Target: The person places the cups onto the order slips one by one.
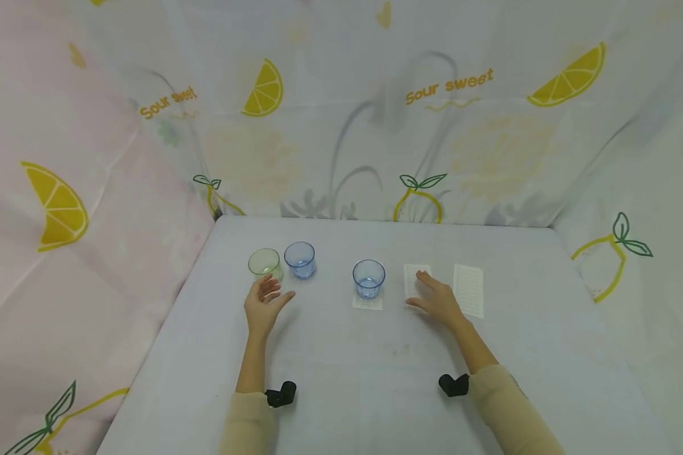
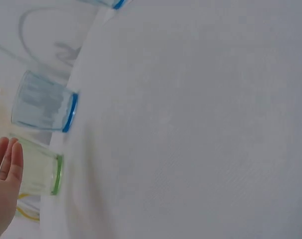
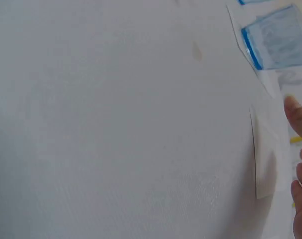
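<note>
A green glass and a blue glass stand side by side at the left; the left hand is just in front of the green one, fingers relaxed, holding nothing. In the left wrist view its fingers overlap the green glass, and whether they touch cannot be told. Another blue glass stands on a white paper. Over the middle paper hovers the right hand, thumb and fingers apart, empty. A third paper lies to its right.
The white table has its back edge against a hanging cloth printed with lemons. Cloth also hangs on both sides. A black wrist device is on the left arm, and another on the right.
</note>
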